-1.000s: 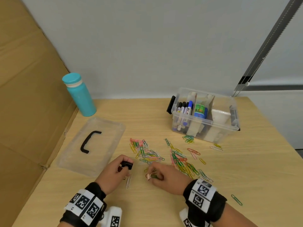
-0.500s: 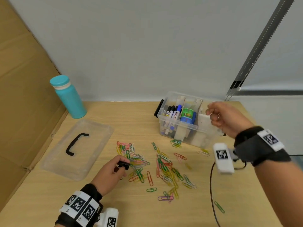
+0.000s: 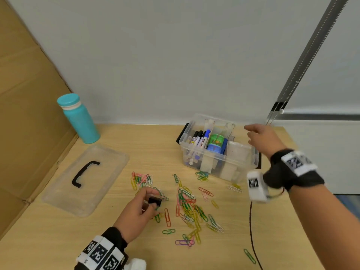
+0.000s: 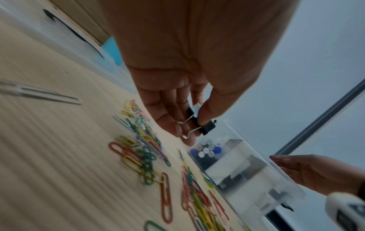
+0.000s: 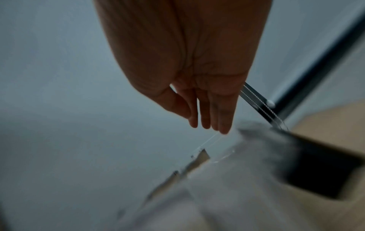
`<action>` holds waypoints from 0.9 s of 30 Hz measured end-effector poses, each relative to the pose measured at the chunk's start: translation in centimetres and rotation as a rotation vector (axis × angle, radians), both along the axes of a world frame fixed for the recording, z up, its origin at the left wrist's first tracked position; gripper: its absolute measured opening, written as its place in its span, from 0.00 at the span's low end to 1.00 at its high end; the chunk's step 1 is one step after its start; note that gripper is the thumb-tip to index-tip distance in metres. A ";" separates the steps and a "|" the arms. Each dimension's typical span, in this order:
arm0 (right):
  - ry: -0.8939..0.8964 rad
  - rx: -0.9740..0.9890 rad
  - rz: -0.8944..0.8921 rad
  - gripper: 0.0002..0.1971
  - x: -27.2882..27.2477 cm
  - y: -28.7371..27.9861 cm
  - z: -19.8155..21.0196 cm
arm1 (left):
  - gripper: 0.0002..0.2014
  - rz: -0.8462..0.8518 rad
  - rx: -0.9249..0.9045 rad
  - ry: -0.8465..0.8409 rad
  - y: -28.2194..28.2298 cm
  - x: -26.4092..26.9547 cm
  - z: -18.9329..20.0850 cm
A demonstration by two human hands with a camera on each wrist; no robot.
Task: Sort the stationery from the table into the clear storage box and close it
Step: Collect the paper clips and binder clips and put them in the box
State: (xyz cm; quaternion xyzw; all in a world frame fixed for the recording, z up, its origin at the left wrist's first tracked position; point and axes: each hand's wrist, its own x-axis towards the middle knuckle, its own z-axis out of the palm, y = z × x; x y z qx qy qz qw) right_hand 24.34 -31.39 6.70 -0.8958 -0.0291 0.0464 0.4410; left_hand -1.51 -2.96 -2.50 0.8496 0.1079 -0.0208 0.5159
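Fingers (image 4: 207,112) of left hand (image 3: 136,213) pinch binder clip (image 3: 154,201); right hand (image 3: 261,139), seemingly empty, extended.

Open clear storage box (image 3: 241,168) behind scattered coloured paper clips (image 3: 187,203).

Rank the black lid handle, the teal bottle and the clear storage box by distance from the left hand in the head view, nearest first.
From the left hand:
1. black lid handle, on the lid lying to the hand's left.
2. clear storage box, across the table to the right.
3. teal bottle, standing at the back left by the wall.
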 end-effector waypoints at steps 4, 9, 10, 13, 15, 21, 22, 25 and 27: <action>-0.297 -0.398 0.081 0.24 -5.2 -1.6 -4.1 | 0.12 -0.097 0.087 -0.070 -3.6 3.4 3.8; -0.388 -0.310 0.049 0.27 -6.8 -1.5 -7.6 | 0.08 -0.248 0.315 -0.256 -11.1 12.7 9.7; -0.407 -0.298 0.038 0.27 -6.7 -1.4 -7.8 | 0.07 -0.258 0.358 -0.296 -12.5 14.7 10.4; -0.425 -0.312 0.028 0.28 -6.6 -1.2 -8.2 | 0.08 -0.275 0.439 -0.358 -15.7 20.0 11.2; -0.431 -0.333 0.032 0.29 -6.6 -1.3 -8.1 | 0.15 -0.321 0.542 -0.283 -17.0 22.6 11.1; -0.408 -0.350 0.046 0.33 -6.5 -1.5 -8.0 | 0.23 -0.423 0.660 -0.089 -16.9 24.5 10.2; -0.409 -0.347 0.048 0.31 -6.6 -1.5 -7.9 | 0.22 -0.417 0.609 -0.115 -16.5 23.9 10.3; -0.409 -0.316 0.059 0.28 -6.5 -1.5 -7.9 | 0.19 -0.377 0.502 -0.260 -14.7 20.2 10.6; -0.400 -0.264 0.057 0.28 -6.7 -1.4 -7.7 | 0.17 -0.346 0.452 -0.331 -12.9 16.7 10.4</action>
